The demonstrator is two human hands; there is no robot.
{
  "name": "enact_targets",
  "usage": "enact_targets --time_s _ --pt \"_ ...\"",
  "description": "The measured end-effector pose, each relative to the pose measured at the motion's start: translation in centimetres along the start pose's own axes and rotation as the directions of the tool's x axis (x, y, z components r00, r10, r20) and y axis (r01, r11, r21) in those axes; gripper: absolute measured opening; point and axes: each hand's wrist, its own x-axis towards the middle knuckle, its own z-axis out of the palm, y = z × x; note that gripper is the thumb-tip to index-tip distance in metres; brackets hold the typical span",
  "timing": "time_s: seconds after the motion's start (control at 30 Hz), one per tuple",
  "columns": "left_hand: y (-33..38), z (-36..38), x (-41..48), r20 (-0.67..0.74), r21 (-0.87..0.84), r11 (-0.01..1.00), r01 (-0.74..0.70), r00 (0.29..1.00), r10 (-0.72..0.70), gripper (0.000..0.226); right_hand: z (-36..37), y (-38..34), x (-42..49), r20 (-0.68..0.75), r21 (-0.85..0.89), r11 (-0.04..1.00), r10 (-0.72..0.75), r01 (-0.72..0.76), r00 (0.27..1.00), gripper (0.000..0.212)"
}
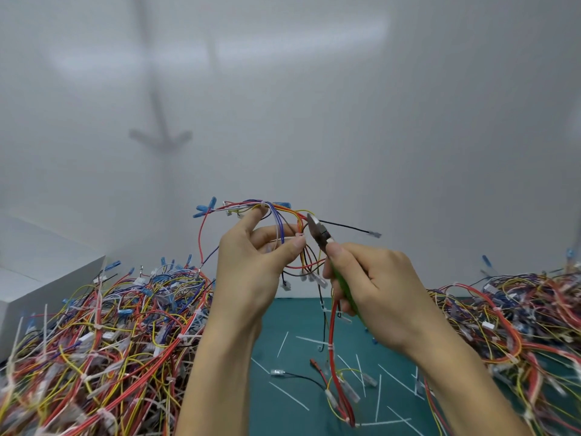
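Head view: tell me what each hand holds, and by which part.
Left hand pinches the wire harness at its bundled middle; right hand holds the cutters by their green grip.

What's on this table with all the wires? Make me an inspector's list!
Surface: green mat between the piles.
Job's things: wire harness held up; green-handled cutters, tips by its wires.
Clutter: cut white zip-tie tails on the mat.
Hands: left hand pinches the harness; right hand grips the cutters.
Cables: heaped wires, left pile and right pile.
Surroundings: white box at left; white wall behind.
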Motion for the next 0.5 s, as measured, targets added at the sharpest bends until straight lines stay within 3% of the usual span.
enact_targets --time_s 0.23,0.5 --pt "-0.4 -0.4 0.1 0.024 0.113 0.993 0.032 0.999 -0.035 0.07 -0.8 -0.1 0.3 -0.146 0.033 0.999 0.011 -0.006 0.989 0.048" --pt "-0.6 0.1 0.1 -0.104 0.15 0.985 0.088 0.992 -0.073 0.06 -1.1 1.4 0.3 -0.119 -0.251 0.963 0.067 -0.095 0.991 0.048"
